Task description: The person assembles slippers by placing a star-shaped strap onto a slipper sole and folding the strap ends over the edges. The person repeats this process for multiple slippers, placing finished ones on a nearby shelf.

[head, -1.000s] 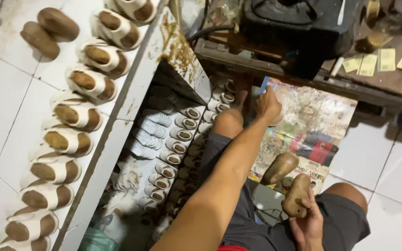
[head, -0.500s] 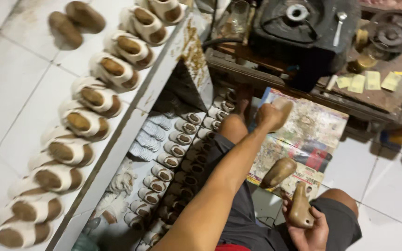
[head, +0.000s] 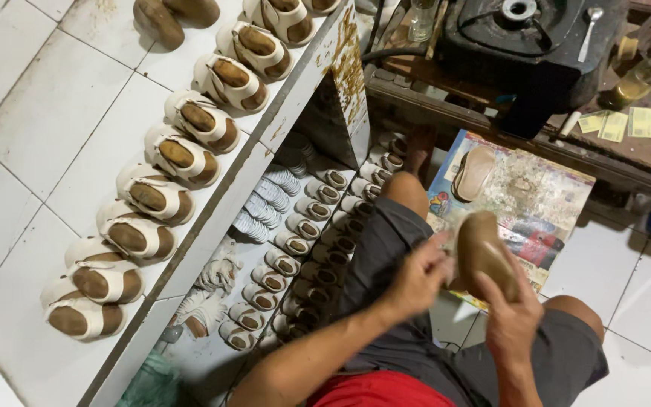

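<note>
I hold a brown wooden shoe last [head: 484, 252] above my lap, between both hands. My right hand [head: 512, 313] grips it from below and behind. My left hand [head: 417, 277] touches its left side with curled fingers. A tan shoe sole [head: 474, 172] lies on a colourful printed sheet [head: 544, 203] on the floor just beyond my knee. My bare foot rests by the sheet's far left corner.
A long white shelf [head: 62, 158] at left carries a row of white sandal uppers on brown lasts [head: 178, 154]. Below it lie several small white shoe pieces [head: 295, 226]. A dark machine [head: 529, 45] on a wooden bench stands at the back right.
My left hand has pulled back from the printed sheet, leaving the sole there, and now meets the last. My right hand has lifted the last higher. The view has shifted.
</note>
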`<state>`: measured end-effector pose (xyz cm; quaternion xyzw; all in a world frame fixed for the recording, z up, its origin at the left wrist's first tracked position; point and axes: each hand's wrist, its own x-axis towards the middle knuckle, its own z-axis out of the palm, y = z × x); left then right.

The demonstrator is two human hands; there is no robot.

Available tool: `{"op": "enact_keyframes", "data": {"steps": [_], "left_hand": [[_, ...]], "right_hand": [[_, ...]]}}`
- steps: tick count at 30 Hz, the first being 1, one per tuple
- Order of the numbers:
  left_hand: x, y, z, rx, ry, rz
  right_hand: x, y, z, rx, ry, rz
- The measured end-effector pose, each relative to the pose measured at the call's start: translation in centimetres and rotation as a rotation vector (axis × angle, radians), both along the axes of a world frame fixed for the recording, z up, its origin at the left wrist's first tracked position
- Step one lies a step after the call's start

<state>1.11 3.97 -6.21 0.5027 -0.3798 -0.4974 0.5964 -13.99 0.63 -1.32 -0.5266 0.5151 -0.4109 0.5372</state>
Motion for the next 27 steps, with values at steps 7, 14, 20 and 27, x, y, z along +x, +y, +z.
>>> {"op": "enact_keyframes", "data": {"steps": [7, 14, 20, 27], "left_hand": [[-2.3, -0.8, 4.1, -0.078, 0.27, 0.028], [-1.6, -0.2, 8.5, -0.116, 0.223, -0.261], [-2.1, -0.8, 8.8, -0.119, 0.172, -0.314], [-2.3, -1.0, 8.3, -0.092, 0.151, -0.319]], "right_hand": [[2.0, 0.2, 2.5, -0.72, 0.314, 0.09], [-1.6, 3.5, 0.1, -0.617, 0.296, -0.115], [-3.3, 3.8, -1.0, -0.688, 0.351, -0.134], [-3.7, 3.1, -0.6, -0.695, 0.323, -0.103]]}}
